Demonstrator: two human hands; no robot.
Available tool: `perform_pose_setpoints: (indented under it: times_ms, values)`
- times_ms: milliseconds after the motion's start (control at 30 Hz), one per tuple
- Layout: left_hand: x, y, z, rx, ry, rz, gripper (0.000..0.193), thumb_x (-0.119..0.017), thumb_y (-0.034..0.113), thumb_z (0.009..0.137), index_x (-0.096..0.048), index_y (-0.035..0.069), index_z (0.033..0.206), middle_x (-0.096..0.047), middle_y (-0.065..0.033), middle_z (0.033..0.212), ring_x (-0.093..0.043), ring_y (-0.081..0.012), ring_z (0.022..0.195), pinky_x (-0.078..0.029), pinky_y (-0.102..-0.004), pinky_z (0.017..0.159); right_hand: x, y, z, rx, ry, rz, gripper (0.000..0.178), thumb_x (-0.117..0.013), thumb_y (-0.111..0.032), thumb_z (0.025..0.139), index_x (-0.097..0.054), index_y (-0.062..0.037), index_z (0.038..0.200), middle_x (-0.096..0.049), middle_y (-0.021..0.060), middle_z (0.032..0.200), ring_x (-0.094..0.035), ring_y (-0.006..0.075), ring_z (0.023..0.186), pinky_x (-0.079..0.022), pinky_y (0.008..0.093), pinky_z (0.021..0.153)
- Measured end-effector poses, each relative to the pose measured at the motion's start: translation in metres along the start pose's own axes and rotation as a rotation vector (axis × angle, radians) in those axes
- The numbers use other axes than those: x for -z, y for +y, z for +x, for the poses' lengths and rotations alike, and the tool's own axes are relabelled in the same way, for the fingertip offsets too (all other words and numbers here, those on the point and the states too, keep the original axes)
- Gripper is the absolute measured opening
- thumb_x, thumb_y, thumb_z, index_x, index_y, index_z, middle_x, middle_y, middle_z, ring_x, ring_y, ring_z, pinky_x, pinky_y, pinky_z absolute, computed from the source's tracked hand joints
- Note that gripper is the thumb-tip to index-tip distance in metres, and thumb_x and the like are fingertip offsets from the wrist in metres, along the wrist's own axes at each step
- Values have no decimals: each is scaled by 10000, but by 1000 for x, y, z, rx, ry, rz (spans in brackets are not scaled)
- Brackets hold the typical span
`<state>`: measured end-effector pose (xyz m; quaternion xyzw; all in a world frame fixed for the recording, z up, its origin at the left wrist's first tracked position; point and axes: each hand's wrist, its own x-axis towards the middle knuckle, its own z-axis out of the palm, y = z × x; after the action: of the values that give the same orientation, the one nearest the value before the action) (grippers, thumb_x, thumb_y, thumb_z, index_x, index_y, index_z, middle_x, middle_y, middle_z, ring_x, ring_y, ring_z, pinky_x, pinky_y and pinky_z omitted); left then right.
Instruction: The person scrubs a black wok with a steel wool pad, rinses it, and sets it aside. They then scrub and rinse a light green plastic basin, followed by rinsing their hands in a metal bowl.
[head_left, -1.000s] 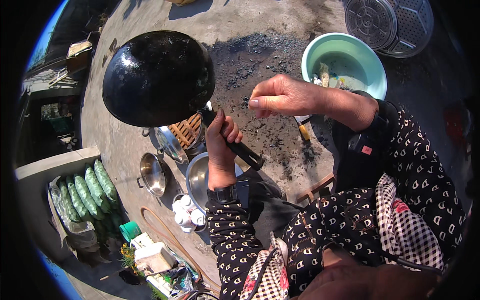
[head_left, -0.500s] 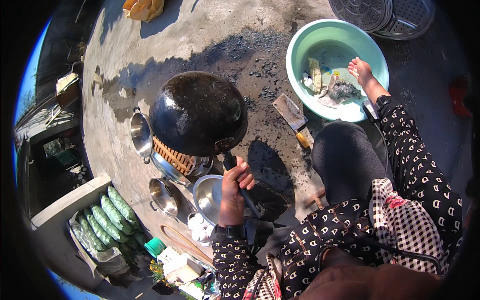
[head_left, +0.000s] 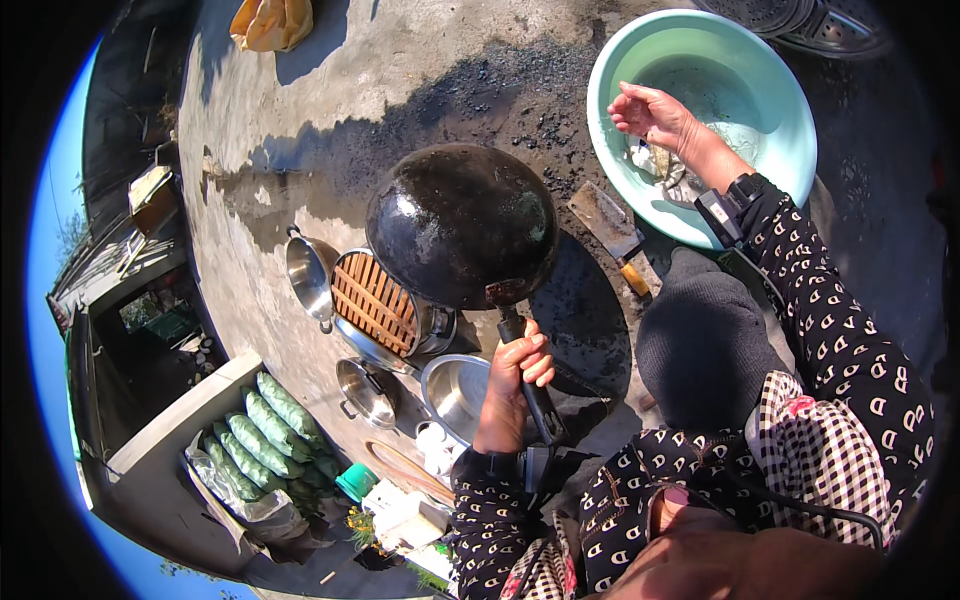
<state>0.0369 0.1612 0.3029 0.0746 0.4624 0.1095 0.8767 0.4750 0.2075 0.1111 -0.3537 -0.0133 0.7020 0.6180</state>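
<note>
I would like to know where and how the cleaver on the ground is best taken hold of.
Probably by the cleaver's yellowish handle, from above on the person's side: it points toward the knee, while the broad blade extends away. The right hand seems freer; the left hand holds the wok.

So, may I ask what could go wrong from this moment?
Only the left hand holds the wok by its handle, so it might twist or slip. Also, a cleaver lies uncovered on the ground near the mint-green basin; reaching past carelessly could cause a cut.
</note>
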Motion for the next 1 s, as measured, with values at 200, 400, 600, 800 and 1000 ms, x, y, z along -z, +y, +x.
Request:
perform_pose_setpoints:
  times_ms: [200,400,600,800,1000]
  values:
    - [-6,4,5,26,-86,-25,104,-488,55,994,-488,120,914,-363,39,570,-352,-92,409,-383,-299,431,-174,30,-38,9,-588,-506,525,-469,-422,1054,-536,-38,1406,-556,141,1423,-475,252,1370,-332,427,1174]
    - [0,2,-2,43,-126,0,110,-492,48,988,-470,118,906,-367,35,566,-363,-101,407,-387,-310,426,0,-12,-4,387,285,-563,381,-530,-384,1026,-654,-59,1182,-676,21,1108,-613,134,1002,-499,303,884]
    - [-2,1,-3,77,-155,40,140,-478,45,995,-435,121,885,-365,33,563,-376,-107,404,-378,-315,427,182,-22,-10,486,1635,-861,479,-610,-428,930,-692,-9,1145,-714,190,1125,-654,397,1084,-493,471,952]
    - [-4,0,-1,84,-86,72,117,-485,51,993,-448,119,904,-364,34,565,-370,-108,404,-371,-311,429,16,1,-1,-25,-98,47,345,-578,-312,1015,-697,11,1045,-742,143,931,-734,230,904,-614,395,844]
    - [-2,-3,5,68,-112,36,97,-488,52,987,-466,115,917,-365,35,570,-364,-107,408,-376,-310,431,-202,25,-47,82,-813,-576,412,-497,-253,1063,-554,6,1378,-625,131,1340,-564,209,1274,-402,335,1122]
